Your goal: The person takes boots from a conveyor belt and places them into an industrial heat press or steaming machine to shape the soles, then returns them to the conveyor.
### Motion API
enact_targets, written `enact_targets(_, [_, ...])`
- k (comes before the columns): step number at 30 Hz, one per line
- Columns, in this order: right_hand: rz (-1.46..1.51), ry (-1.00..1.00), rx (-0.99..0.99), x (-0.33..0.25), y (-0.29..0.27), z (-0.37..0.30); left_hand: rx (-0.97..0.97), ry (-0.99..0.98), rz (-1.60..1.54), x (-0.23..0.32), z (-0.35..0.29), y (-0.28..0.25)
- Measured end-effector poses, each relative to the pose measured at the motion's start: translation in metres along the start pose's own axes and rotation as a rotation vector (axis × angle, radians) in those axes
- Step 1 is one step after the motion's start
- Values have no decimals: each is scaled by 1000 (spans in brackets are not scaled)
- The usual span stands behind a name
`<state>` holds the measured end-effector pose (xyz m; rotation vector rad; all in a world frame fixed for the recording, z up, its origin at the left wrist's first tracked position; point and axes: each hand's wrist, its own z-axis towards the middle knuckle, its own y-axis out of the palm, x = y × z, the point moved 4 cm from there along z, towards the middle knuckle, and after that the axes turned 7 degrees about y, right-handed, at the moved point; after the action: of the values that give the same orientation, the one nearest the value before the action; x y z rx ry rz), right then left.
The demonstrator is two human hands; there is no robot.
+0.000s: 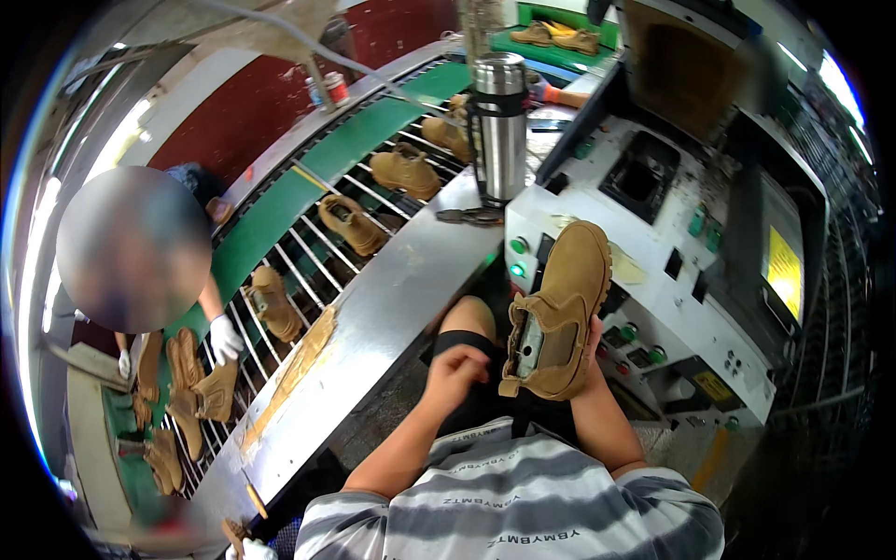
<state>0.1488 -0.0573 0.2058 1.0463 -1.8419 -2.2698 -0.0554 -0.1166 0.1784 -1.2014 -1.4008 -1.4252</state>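
A tan suede ankle boot (pixel 563 308) is held up in front of me at the right, toe pointing away, with elastic at its side. Something pale and hard, with a dark hole, fills its opening. My right hand (pixel 595 353) grips the boot along its right side near the heel; most of the fingers are hidden behind it. Over my left knee, my left hand (pixel 454 375) is closed with its fingers curled, apart from the boot. Whether anything small is inside those fingers is hidden.
A white machine (pixel 569 210) with buttons and a screen stands at right. Along the left runs a metal ledge (pixel 373 317) beside a roller conveyor carrying several tan boots (pixel 350 224). A steel flask (pixel 501 131) stands on the ledge. Across the conveyor, a co-worker's white-gloved hand (pixel 225 339) is near boots.
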Motion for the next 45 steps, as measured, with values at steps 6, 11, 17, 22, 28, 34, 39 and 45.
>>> enact_targets(6, [-67, -6, 154, -34, -15, -30, -72, 418, 91, 86, 0, 47])
enact_targets(11, [-290, -32, 225, -54, -11, -30, -25, 402, 592, 73, 18, 48])
enact_targets(17, [-669, -92, 289, -64, -2, -14, 111, 346, 533, 32, 26, 28])
enact_targets(22, [-897, -68, 254, -73, 45, 4, -15, 281, 30, 25, 40, 32])
enact_targets(28, [-1154, -12, 241, -89, 72, -1, -37, 260, -117, 30, 45, 39])
enact_targets(34, [-1251, 184, 299, -94, 64, -13, -382, 195, 130, 35, 53, 28])
enact_targets(39, [-1401, 294, 382, -98, 56, -22, -493, -10, 105, 19, 54, 36])
enact_targets(45, [-1126, -99, 356, -96, 38, -28, -282, -178, -130, -18, 49, 47])
